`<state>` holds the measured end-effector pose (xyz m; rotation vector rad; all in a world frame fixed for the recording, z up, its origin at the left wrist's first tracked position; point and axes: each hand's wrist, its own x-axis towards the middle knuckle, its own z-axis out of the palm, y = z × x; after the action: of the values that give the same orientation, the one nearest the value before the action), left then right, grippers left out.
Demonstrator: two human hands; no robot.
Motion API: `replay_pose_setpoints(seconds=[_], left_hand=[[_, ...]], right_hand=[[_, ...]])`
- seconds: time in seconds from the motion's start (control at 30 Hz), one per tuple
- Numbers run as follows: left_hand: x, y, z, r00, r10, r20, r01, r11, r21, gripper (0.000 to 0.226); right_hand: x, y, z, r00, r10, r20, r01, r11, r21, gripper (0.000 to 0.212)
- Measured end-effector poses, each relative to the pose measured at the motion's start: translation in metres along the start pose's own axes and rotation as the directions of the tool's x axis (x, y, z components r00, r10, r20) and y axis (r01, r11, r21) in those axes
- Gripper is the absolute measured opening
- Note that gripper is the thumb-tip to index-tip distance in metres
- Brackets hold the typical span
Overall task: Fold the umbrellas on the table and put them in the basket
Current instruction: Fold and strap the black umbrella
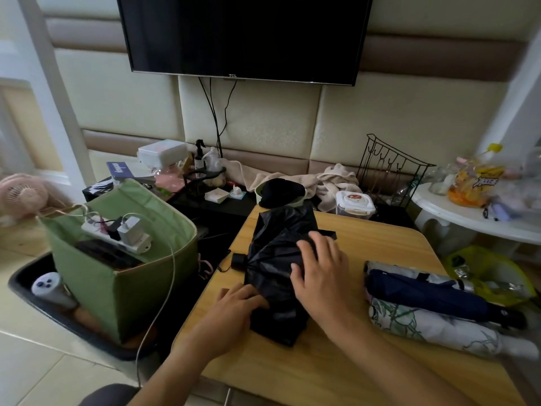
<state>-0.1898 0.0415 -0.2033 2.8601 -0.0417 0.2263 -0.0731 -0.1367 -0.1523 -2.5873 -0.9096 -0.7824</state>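
Note:
A black umbrella [278, 253] lies collapsed and loosely bunched in the middle of the wooden table [380, 244]. My left hand [237, 303] grips the fabric at its near left edge. My right hand [319, 268] lies flat on top of the fabric with spread fingers, pressing it down. To the right, three more umbrellas lie side by side: a navy one [424, 291], a white one with green leaf print [424, 326], and a pale one [409, 271] behind them. The green fabric basket [140, 288] stands on the floor left of the table.
The basket holds a white power strip [117, 232] with chargers, and a white cable hangs over its rim. It sits in a black tray [35, 291]. A green bowl with black cloth [281, 191] and a wipes box [354, 203] stand at the table's far edge.

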Motion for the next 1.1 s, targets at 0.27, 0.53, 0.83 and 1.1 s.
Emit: replay_pose_setpoints(seconds=[0.27, 0.53, 0.83, 1.1], left_hand=[[0.007, 0.003, 0.000, 0.974, -0.137, -0.182, 0.072, 0.944, -0.323, 0.018], [0.012, 0.029, -0.017, 0.850, -0.525, -0.029, 0.209, 0.389, -0.897, 0.025], [0.009, 0.021, -0.019, 0.783, -0.615, 0.097, 0.242, 0.158, -0.957, 0.021], [0.008, 0.023, -0.023, 0.843, -0.535, 0.046, 0.200, 0.233, -0.952, 0.016]], right_hand=[[0.003, 0.007, -0.021, 0.940, 0.036, 0.340, -0.047, 0.999, 0.023, 0.032], [-0.020, -0.015, -0.031, 0.875, -0.158, 0.457, 0.134, 0.987, 0.083, 0.048], [-0.019, -0.024, -0.055, 0.841, 0.087, 0.535, 0.096, 0.947, -0.306, 0.042], [-0.006, -0.026, -0.077, 0.744, 0.021, 0.667, 0.148, 0.969, -0.196, 0.019]])
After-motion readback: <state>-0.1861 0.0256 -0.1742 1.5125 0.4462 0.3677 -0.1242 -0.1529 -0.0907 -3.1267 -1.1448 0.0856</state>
